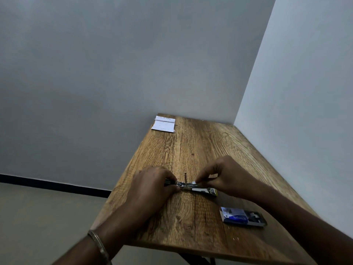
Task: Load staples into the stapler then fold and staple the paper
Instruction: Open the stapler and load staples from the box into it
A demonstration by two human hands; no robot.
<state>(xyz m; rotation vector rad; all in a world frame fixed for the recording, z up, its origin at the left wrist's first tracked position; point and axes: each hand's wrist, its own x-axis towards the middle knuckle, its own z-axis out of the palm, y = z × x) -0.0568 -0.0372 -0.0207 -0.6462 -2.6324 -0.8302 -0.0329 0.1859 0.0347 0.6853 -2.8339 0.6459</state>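
Wooden table (191,217): left hand (150,186) grips stapler (193,187), right hand (223,178) pinches staples (193,182).

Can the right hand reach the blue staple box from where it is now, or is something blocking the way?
Probably yes. The staple box lies on the table near the right forearm, with bare wood between. But the right hand is pinching staples at the stapler, so it must release first.

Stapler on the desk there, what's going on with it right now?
A person is loading it. The left hand grips one end of the opened stapler on the wooden table, while the right hand pinches a small strip, apparently staples, at its channel. The staple box lies nearer the right arm. The paper sits untouched at the far corner.
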